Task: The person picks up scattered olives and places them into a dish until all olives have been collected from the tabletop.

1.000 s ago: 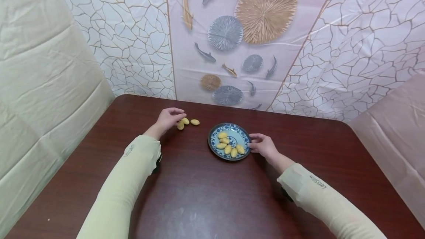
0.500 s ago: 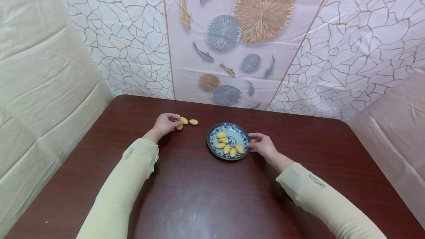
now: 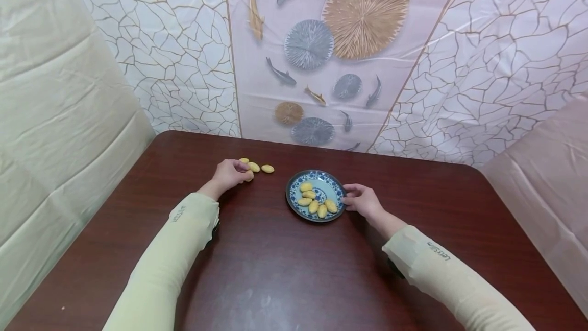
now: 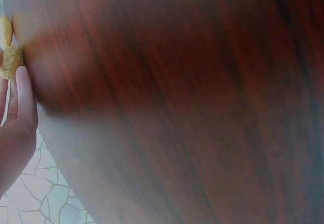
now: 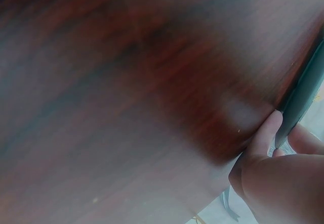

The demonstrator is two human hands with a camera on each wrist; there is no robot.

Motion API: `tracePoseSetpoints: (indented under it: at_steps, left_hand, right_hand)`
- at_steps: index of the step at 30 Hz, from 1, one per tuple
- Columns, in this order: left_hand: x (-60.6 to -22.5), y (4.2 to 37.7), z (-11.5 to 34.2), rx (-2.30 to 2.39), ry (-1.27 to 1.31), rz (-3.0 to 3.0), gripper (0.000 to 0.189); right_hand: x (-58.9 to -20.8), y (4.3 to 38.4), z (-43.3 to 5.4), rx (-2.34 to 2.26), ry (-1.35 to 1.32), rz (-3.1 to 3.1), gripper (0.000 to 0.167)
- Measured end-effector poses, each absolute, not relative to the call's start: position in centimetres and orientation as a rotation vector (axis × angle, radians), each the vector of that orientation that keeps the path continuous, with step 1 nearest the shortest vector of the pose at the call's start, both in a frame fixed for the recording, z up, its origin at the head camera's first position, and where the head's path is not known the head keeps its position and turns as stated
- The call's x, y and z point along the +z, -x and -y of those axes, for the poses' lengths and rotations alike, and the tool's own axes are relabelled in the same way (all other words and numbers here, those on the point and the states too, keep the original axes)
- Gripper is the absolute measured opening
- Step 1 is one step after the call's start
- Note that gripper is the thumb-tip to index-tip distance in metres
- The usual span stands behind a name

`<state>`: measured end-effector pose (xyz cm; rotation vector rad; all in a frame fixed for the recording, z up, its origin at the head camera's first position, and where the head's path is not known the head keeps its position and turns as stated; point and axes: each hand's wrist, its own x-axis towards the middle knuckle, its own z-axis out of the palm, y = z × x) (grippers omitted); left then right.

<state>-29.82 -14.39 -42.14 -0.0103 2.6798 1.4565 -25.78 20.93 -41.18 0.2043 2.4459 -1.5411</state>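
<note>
My left hand (image 3: 229, 174) is at the back left of the table, its thumb and fingers pinching a small yellow potato (image 4: 12, 62). Beside that hand lie three more potatoes: one (image 3: 253, 167) close to the fingers, one (image 3: 268, 169) a little to the right, one (image 3: 244, 160) partly hidden behind the fingers. To the right stands a round blue-and-white plate (image 3: 332, 194) with a dark rim. Several potatoes (image 3: 314, 206) lie on it, mostly along its left and near sides. My right hand (image 3: 365, 201) grips the plate's right rim, thumb and fingers on either side of it.
Everything rests on a dark reddish-brown wooden table (image 3: 275, 264). A patterned cloth (image 3: 193, 50) with fish and round motifs hangs behind its far edge. Pale cloth walls (image 3: 55, 96) stand at the left and right.
My left hand has come down and slightly toward me onto the nearest loose potato, its thumb and fingers closing on it. The right hand and plate keep their place.
</note>
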Motion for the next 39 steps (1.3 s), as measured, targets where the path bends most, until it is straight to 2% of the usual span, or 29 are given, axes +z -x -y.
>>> tracePoseSetpoints:
  at_steps: [15, 39]
  left_hand:
    - [-41.3, 30.0, 14.0, 1.643, 0.055, -2.513, 0.037]
    - [-39.7, 31.2, 9.4, 1.669, -0.054, -2.505, 0.032]
  right_hand:
    - [-41.2, 25.7, -20.9, -1.54, -0.211, -2.451, 0.044]
    - [-41.1, 25.7, -20.8, -1.555, -0.206, -2.434, 0.044]
